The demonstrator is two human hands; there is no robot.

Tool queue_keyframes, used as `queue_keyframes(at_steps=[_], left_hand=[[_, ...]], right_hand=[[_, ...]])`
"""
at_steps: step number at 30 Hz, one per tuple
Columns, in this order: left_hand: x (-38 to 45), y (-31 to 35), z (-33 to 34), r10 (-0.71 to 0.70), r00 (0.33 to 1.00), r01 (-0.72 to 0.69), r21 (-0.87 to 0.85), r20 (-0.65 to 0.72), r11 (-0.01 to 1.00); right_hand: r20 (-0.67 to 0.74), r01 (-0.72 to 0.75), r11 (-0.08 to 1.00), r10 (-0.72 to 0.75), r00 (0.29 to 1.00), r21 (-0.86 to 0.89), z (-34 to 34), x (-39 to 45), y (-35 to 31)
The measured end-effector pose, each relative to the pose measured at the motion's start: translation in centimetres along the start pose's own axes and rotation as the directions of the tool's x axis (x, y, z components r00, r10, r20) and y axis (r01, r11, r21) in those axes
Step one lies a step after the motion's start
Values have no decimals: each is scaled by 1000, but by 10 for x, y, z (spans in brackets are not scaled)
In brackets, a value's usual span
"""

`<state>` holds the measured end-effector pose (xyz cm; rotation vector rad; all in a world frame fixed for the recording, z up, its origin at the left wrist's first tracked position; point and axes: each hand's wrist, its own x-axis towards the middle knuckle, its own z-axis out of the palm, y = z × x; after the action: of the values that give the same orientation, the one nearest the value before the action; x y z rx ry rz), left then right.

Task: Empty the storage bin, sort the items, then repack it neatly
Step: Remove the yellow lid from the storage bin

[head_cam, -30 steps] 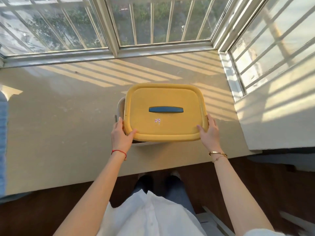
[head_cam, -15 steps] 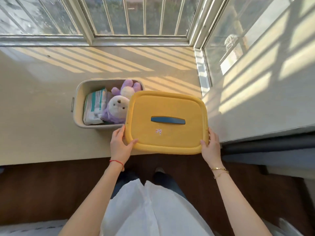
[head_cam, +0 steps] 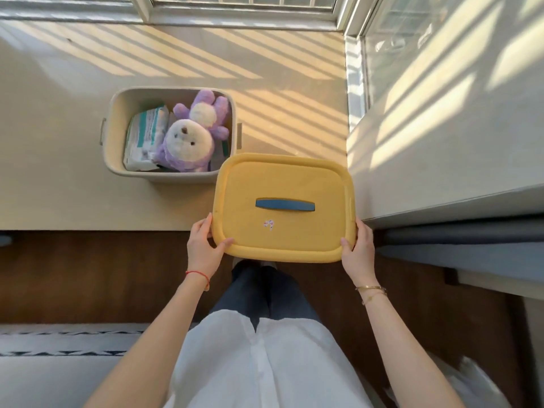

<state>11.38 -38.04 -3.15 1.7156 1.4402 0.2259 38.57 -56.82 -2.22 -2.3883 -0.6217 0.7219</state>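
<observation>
You gripped the yellow lid (head_cam: 284, 207) with your left hand (head_cam: 203, 245) and right hand (head_cam: 357, 251), having carried it off rightward, so the storage bin (head_cam: 117, 119) farther left on the bench (head_cam: 53, 160) lay open, purple plush (head_cam: 188, 142) ready for emptying.

A pale stone window ledge (head_cam: 59, 160) fills the upper half of the view, crossed by slanting bars of warm sunlight. At twelve o'clock a white window frame (head_cam: 235, 13) with vertical bars runs along its far edge. At two o'clock a second window (head_cam: 391, 54) meets it in the corner, beside a light wall (head_cam: 459, 113) striped with the same sunlight. A dark wooden floor (head_cam: 88, 275) lies below the ledge, from nine to four o'clock. At eight o'clock a grey rug (head_cam: 59, 340) with a dark zigzag border covers the floor.
</observation>
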Motion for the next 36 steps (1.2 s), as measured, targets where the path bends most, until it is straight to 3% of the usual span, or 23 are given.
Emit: queue_keyframes(at_steps=[8,14,24,30,36], left_hand=[[7,-6,24,62,998,-62,12,-2,998],[7,-12,41,6,1000,-6,0,25,1000],[78,-35,70,-43,998,41,57,37,998],[115,-38,96,-119,991,116,54,58,992],[129,-40,110,-154,987,147,124,44,981]], right_hand=[[-56,-14,1000,14,998,2,6,5,29],[-9,-18,1000,18,1000,-18,9,17,44],[27,-27,998,29,999,-55,61,88,47],[53,-23,994,29,998,-111,82,129,56],[28,19,957,-11,1000,-289,91,143,60]])
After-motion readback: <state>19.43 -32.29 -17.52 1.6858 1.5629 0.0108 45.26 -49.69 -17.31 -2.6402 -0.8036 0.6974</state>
